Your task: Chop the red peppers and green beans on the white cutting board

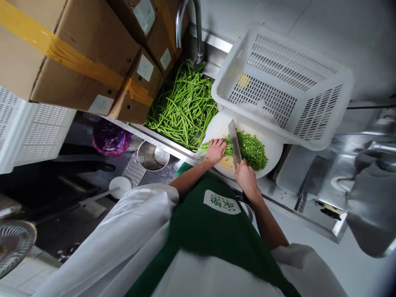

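Note:
My right hand (246,178) grips the handle of a cleaver (234,142), its broad blade upright across a bundle of green beans (228,147). Fingers bent, my left hand (216,151) presses the bundle down on the round white cutting board (274,154), just left of the blade. To the right of the cleaver lies a heap of chopped green beans (252,150). Whole green beans (188,103) fill the sink area beyond my left hand, and the held bundle's far ends reach toward them.
A white plastic basket (324,78) stands behind the board, its front wall over the board's back edge. Cardboard boxes (86,62) are stacked at left, near the faucet (198,37). A metal pot (153,156) sits below the counter edge. Steel equipment (340,169) stands at right.

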Available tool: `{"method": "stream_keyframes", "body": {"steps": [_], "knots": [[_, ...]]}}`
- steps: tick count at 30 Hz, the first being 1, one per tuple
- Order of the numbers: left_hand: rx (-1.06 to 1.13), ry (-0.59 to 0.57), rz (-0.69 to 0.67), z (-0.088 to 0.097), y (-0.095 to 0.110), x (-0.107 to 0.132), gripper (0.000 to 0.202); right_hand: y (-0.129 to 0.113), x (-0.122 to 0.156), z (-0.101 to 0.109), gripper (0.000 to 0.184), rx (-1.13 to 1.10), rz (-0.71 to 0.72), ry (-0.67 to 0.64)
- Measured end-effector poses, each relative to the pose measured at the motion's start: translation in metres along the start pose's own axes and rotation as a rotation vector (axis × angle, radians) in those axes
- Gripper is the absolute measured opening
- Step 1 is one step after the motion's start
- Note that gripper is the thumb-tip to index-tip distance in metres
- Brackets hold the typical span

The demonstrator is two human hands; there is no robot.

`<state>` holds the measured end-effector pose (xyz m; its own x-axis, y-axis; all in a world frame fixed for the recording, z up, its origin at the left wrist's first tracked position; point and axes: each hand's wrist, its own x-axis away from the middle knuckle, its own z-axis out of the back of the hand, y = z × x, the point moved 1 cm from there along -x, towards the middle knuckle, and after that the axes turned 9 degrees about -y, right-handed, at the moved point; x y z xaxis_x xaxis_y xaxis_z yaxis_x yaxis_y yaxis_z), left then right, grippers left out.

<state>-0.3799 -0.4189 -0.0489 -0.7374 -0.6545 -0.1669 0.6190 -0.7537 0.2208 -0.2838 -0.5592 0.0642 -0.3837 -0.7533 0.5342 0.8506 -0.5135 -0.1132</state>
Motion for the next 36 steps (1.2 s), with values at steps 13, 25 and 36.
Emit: {"method": "stream_keyframes", "body": {"steps": [13,25,36], "knots": [[-0.038,-0.113,0.02,0.009,0.004,-0.001,0.038,-0.002,-0.009,0.003,0.029,0.0,-0.026,0.04],[0.002,-0.153,0.021,0.011,0.004,-0.002,0.039,-0.019,-0.03,-0.01,0.027,-0.027,-0.018,-0.004],[0.044,-0.109,0.036,0.004,0.004,-0.003,0.037,-0.006,0.006,-0.001,0.028,0.02,0.031,-0.066]]}}
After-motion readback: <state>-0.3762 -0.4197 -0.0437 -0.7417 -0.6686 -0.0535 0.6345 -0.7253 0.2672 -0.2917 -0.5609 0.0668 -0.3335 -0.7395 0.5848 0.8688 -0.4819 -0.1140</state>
